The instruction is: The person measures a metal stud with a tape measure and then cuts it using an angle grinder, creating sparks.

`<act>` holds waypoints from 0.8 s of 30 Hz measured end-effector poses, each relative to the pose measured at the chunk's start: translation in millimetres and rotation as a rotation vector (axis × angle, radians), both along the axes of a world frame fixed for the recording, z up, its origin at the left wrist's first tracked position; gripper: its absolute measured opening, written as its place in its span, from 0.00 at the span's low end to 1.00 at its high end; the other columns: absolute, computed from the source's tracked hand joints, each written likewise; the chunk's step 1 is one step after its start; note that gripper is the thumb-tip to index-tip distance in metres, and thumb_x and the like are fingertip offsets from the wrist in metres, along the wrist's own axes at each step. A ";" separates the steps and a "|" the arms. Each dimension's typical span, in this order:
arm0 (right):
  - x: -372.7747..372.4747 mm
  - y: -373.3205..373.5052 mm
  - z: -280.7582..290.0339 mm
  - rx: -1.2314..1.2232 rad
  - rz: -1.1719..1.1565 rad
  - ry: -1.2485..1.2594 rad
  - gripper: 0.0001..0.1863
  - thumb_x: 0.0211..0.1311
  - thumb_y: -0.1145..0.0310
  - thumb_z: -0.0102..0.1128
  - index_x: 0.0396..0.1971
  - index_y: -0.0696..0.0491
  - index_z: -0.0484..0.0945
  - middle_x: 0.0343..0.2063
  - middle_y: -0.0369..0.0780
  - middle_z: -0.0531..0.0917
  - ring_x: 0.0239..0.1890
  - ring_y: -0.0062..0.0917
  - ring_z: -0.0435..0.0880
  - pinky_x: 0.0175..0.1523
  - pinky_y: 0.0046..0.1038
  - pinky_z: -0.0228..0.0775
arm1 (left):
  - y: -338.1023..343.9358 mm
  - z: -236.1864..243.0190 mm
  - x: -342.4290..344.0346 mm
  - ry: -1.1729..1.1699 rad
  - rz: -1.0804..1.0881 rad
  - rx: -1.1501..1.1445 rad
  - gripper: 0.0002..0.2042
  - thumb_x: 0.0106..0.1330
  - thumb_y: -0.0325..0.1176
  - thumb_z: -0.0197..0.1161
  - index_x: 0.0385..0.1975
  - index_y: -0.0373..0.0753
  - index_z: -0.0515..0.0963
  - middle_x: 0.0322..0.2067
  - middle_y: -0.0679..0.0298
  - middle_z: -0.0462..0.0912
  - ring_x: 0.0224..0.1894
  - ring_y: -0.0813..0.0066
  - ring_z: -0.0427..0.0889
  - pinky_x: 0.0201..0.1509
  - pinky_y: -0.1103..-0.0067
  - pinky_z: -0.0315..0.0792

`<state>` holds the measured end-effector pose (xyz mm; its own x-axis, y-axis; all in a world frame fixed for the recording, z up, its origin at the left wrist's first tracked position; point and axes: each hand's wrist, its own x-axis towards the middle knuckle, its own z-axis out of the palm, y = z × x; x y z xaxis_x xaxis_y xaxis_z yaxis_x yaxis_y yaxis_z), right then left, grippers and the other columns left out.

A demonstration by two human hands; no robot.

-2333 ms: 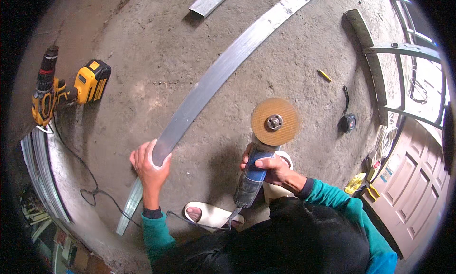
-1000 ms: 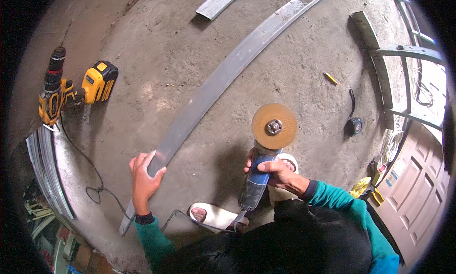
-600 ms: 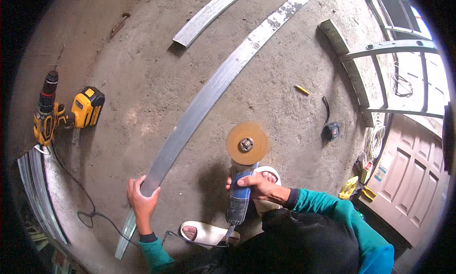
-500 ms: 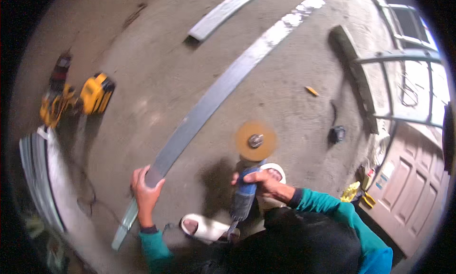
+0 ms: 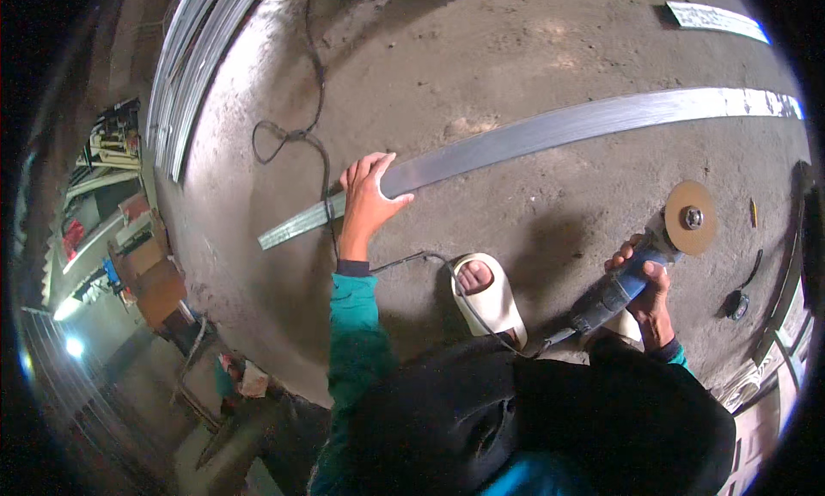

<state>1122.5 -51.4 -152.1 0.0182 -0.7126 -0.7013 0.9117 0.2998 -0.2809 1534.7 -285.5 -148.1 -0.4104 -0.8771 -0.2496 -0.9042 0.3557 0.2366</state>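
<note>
A long, flat grey metal bar [image 5: 516,143] runs across the concrete floor, its far right end pale and shiny. My left hand [image 5: 371,195] grips its near left end, thumb on one edge and fingers over the other. A shorter shiny metal strip [image 5: 296,226] extends leftward from under that hand; how the two pieces meet is hidden. In my right hand [image 5: 646,281] is a blue and black angle grinder [image 5: 612,294], held by its body above the floor. Its tan cutting disc [image 5: 690,217] is apart from the bar.
The grinder's black cord [image 5: 320,148] loops over the floor near my left hand. My sandalled foot [image 5: 485,294] stands between the hands. Long metal profiles [image 5: 193,66] lie at upper left, another metal piece [image 5: 718,21] at upper right. A tape measure [image 5: 736,304] rests at right.
The view has swung left, bringing cluttered shelving into sight. My left hand still grips the bar's end, and my right hand still holds the angle grinder, now tilted further to the right in view.
</note>
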 end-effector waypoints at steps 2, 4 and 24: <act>3.2 1.4 3.0 -0.005 0.012 0.039 0.28 0.42 0.66 0.64 0.47 0.55 0.68 0.34 0.42 0.76 0.38 0.33 0.77 0.50 0.40 0.72 | 2.1 -10.2 14.0 0.035 -0.015 -0.018 0.34 0.37 0.40 0.77 0.50 0.43 0.77 0.47 0.62 0.76 0.52 0.62 0.72 0.61 0.67 0.57; 9.1 2.0 7.2 0.008 0.017 0.042 0.27 0.42 0.66 0.63 0.46 0.56 0.68 0.34 0.42 0.76 0.38 0.33 0.77 0.49 0.40 0.72 | 0.7 -16.3 20.3 0.078 -0.035 -0.033 0.30 0.37 0.40 0.76 0.47 0.43 0.79 0.43 0.64 0.78 0.50 0.63 0.73 0.60 0.67 0.58; -2.9 -14.0 55.1 -0.168 0.198 0.662 0.27 0.39 0.67 0.66 0.43 0.60 0.71 0.30 0.43 0.81 0.32 0.32 0.82 0.38 0.33 0.75 | -17.3 -52.1 -189.5 0.445 -0.393 -0.140 0.25 0.37 0.42 0.75 0.38 0.39 0.81 0.33 0.62 0.75 0.39 0.64 0.76 0.51 0.66 0.63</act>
